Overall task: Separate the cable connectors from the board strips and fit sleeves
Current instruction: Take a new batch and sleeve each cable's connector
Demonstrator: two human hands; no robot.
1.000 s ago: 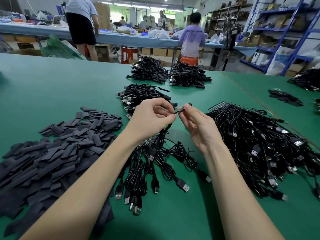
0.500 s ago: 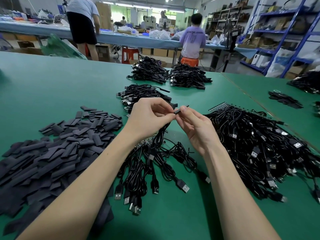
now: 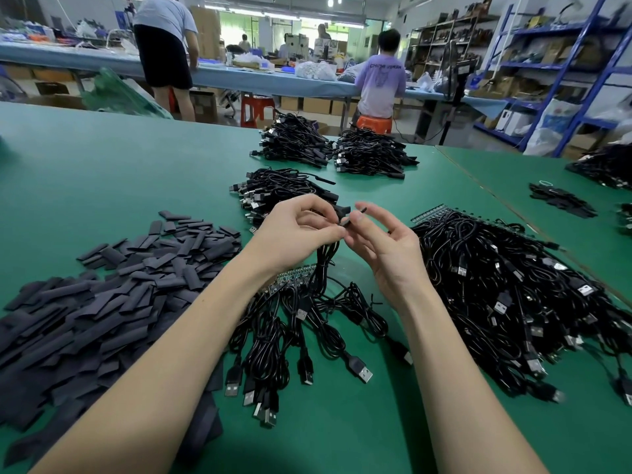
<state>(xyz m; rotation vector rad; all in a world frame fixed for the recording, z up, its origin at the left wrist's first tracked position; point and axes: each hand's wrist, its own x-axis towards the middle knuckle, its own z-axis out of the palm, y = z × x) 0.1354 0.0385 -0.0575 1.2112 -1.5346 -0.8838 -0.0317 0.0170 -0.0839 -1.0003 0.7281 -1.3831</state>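
Both hands are working right over the middle of the green tabletop (image 3: 102,172). The left hand (image 3: 294,234) is pinching the end of a black cable (image 3: 323,258) between thumb and curled fingers, with the cable hanging straight down from it to the bundle below. The right hand (image 3: 386,248) is meeting it fingertip to fingertip, thumb and forefinger pinching a small black sleeve (image 3: 345,222) at the cable's tip, while its other fingers are fanning out loosely; too small to tell how far the sleeve is on. Underneath the left wrist a green board strip (image 3: 294,277) is lying flat with a bunch of USB cables (image 3: 297,340) still attached, their plugs spilling toward the near edge. On the left, a big loose pile of dark flat sleeve pieces (image 3: 113,289) is covering that side. On the right, a much bigger heap of cables on strips (image 3: 506,285) is sitting just beside the right forearm. Farther back, a smaller cable pile (image 3: 280,186) is sitting right behind the hands, and two more bundles (image 3: 331,148) are lying near the far edge. In the background two people are standing and sitting at a long blue bench (image 3: 239,77), and blue shelving (image 3: 561,63) is lining the right wall.
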